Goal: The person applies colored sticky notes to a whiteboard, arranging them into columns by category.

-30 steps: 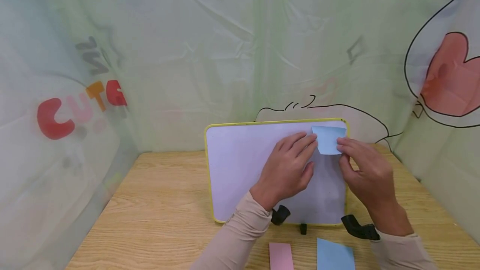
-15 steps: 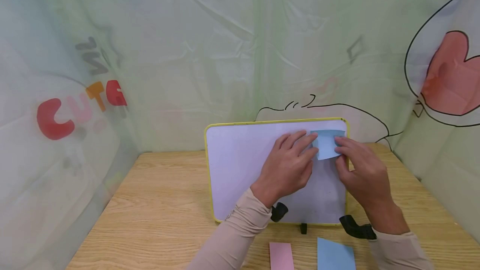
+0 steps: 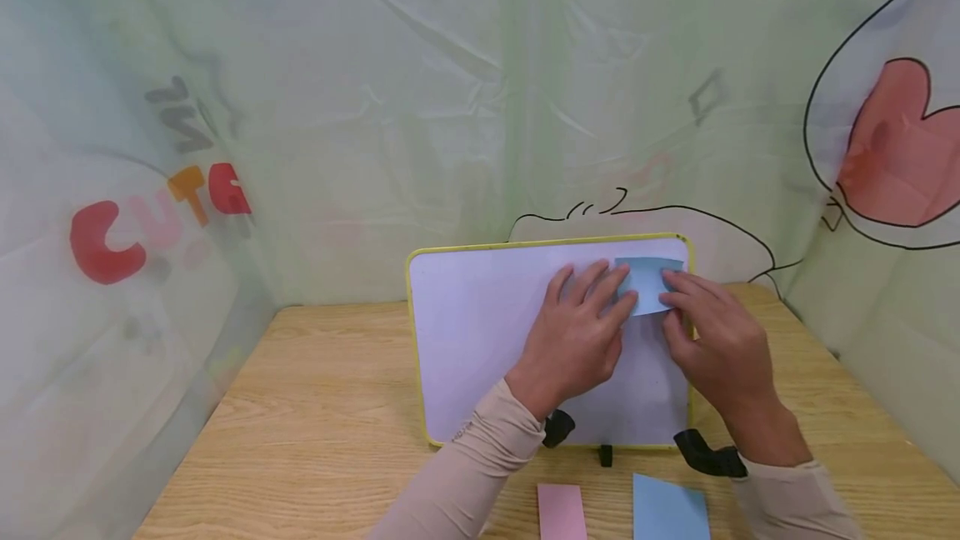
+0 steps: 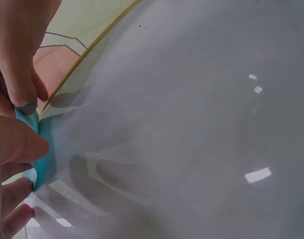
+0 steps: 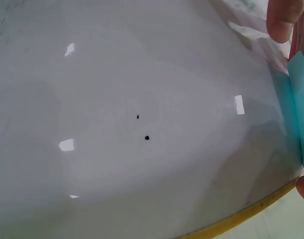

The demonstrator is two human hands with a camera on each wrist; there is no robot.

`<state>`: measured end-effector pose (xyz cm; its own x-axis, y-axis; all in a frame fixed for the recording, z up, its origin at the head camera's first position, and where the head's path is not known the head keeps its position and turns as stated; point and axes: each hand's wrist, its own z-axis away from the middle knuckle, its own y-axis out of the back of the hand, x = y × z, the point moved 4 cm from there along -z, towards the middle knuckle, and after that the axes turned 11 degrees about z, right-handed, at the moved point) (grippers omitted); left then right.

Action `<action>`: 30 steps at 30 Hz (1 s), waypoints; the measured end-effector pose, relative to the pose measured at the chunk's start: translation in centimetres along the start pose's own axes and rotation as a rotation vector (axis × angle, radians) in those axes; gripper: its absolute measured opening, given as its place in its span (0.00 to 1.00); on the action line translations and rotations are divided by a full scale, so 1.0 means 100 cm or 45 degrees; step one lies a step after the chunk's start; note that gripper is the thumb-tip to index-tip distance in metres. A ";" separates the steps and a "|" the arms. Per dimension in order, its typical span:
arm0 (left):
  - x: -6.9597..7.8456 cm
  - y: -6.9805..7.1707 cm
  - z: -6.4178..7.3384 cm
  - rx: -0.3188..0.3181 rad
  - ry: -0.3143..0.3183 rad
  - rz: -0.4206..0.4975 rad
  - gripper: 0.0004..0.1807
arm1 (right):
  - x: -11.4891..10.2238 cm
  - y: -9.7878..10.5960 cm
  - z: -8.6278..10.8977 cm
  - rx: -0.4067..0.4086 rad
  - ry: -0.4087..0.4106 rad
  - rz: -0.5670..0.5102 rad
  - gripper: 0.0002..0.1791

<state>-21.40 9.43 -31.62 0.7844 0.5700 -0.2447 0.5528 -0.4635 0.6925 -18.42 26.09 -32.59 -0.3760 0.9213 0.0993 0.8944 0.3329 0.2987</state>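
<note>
A light blue sticky note (image 3: 647, 286) is at the upper right of a yellow-framed whiteboard (image 3: 480, 332) that stands on the table. My left hand (image 3: 573, 340) has its fingers spread over the board, the fingertips touching the note's left edge. From the right, my right hand (image 3: 723, 344) pinches the note's right edge between fingers and thumb. In the left wrist view the note (image 4: 45, 154) shows edge-on, bent away from the board. The right wrist view catches only a strip of the note (image 5: 301, 109) at its edge, with fingertips beside it.
A pink sticky pad (image 3: 562, 511) and a blue sticky pad (image 3: 670, 509) lie on the wooden table (image 3: 315, 407) in front of the board. A small black foot (image 3: 606, 456) shows under the board. Printed curtains (image 3: 360, 107) surround the table.
The note has shifted slightly down and left on the board, with the right hand moving left along with it. My left fingers have spread further apart at its left edge.
</note>
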 end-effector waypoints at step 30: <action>0.011 -0.009 0.006 -0.128 0.055 -0.038 0.23 | -0.014 -0.009 -0.006 -0.023 -0.058 0.012 0.22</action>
<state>-20.89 10.03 -32.94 0.7540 0.6123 -0.2380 0.5429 -0.3767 0.7506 -18.87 24.32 -32.41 -0.3558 0.9327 0.0592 0.8932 0.3207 0.3152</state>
